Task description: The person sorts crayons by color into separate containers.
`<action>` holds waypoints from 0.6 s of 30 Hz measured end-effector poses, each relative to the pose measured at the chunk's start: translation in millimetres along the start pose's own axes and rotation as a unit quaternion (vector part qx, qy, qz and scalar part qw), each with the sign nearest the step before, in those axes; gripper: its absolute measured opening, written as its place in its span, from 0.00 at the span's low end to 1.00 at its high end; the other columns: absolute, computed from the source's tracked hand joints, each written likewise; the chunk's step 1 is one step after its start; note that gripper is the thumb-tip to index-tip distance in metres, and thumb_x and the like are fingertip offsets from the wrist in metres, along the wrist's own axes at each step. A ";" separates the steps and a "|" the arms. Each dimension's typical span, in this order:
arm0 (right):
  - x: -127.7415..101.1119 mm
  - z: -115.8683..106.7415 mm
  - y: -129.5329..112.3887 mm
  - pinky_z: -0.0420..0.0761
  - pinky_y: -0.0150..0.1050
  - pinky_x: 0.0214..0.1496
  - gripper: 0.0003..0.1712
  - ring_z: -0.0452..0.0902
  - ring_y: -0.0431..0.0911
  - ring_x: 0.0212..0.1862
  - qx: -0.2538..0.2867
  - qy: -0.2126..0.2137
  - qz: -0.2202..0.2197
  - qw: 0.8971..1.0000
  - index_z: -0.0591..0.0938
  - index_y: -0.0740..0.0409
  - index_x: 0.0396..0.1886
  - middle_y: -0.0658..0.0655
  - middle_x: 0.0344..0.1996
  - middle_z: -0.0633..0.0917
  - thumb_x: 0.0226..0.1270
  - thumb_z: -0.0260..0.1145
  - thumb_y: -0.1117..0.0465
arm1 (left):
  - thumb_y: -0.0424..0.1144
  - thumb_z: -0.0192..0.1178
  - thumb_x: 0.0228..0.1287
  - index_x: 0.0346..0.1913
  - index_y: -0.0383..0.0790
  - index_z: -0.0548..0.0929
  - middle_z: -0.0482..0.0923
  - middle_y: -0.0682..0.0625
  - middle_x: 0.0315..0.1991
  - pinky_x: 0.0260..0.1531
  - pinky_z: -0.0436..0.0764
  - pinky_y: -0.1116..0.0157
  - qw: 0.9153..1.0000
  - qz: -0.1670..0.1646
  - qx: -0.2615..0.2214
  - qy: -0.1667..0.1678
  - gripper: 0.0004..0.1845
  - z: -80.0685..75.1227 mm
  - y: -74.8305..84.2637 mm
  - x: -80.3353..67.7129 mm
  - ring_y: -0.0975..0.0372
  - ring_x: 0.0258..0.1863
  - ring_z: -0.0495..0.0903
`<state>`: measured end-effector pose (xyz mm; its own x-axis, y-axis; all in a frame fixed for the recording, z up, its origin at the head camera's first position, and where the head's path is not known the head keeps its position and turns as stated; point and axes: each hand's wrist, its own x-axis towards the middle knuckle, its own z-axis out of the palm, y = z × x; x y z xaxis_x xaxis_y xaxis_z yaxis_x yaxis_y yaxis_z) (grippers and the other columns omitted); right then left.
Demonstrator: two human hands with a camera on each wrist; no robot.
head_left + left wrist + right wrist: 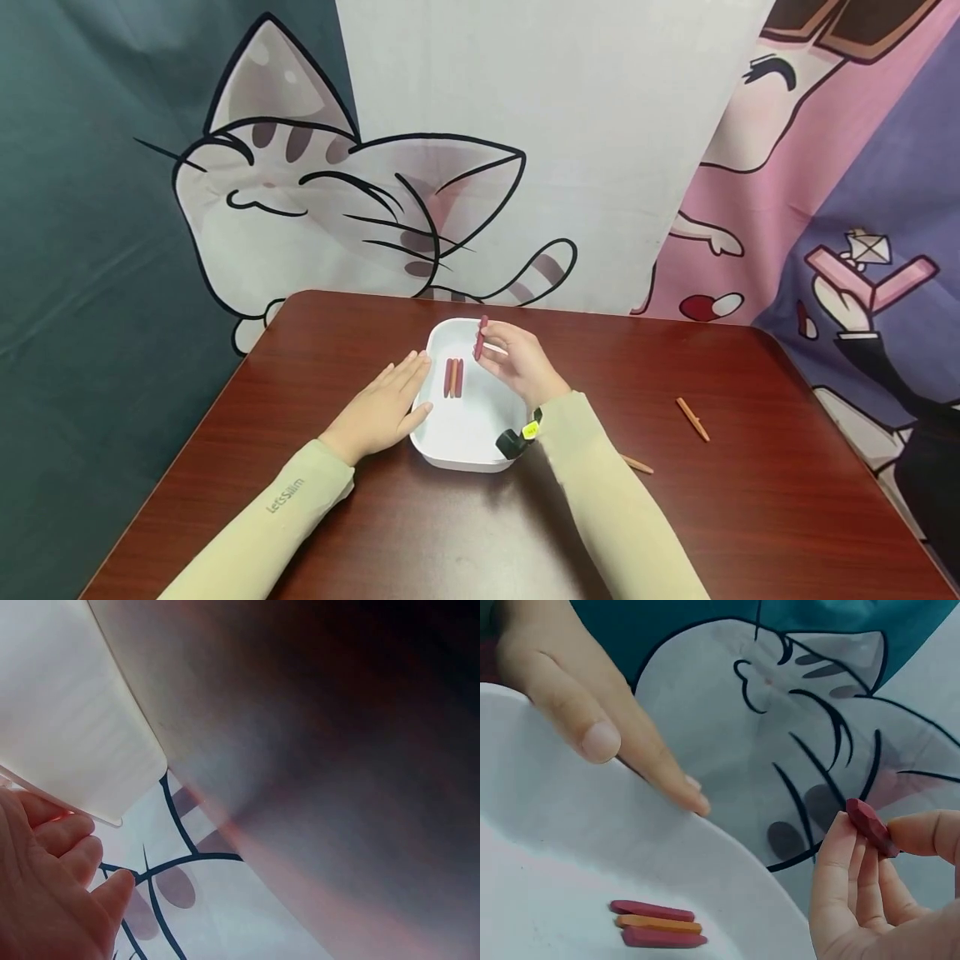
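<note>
While both forearms reach in over dark red-brown table [300, 500], white tray [465, 433] sits between hands at table middle. Left hand [384, 406] lies flat, palm down, fingers straight and together, fingertips against tray's left rim. Right hand [517, 360] raised above tray, wrist bent, thumb and fingertips pinching dark red crayon [481, 337] near upright over tray's far end. Three crayons [453, 377] lie side by side on tray floor, touching. Orange crayon [692, 418] lies on table well right of tray; another [637, 464] beside right sleeve.
</note>
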<state>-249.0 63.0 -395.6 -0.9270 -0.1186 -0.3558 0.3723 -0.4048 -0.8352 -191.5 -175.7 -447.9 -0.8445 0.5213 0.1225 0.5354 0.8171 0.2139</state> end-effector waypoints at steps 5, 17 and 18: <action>13.2 8.8 7.1 0.81 0.47 0.60 0.16 0.81 0.53 0.48 -0.002 0.016 0.001 1.000 0.81 0.65 0.56 0.58 0.44 0.81 0.70 0.64 0.68 | 0.55 0.49 0.76 0.78 0.32 0.58 0.55 0.41 0.79 0.76 0.56 0.48 1.000 0.005 0.003 0.007 0.39 -0.3 -0.2 0.6 0.50 0.80 0.51; 31.4 7.9 32.2 0.87 0.36 0.40 0.09 0.82 0.46 0.34 -0.247 0.070 0.006 0.966 0.79 0.67 0.45 0.61 0.41 0.82 0.68 0.65 0.66 | 0.54 0.49 0.76 0.78 0.31 0.58 0.55 0.40 0.79 0.75 0.57 0.47 1.000 0.009 0.002 0.010 0.39 0.8 -0.8 0.7 0.49 0.79 0.52; 31.8 7.4 34.1 0.87 0.36 0.39 0.08 0.82 0.46 0.34 -0.266 0.075 0.007 0.961 0.79 0.66 0.43 0.61 0.41 0.82 0.67 0.66 0.67 | 0.54 0.49 0.76 0.78 0.30 0.58 0.55 0.40 0.79 0.75 0.57 0.47 1.000 0.010 0.003 0.011 0.39 1.0 -0.8 0.3 0.49 0.79 0.52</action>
<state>-266.1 38.7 -432.2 -0.9195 0.0267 -0.3922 0.3924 0.1208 -0.9118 -192.2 -175.9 -449.0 -0.8338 0.5318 0.1483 0.5520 0.8080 0.2061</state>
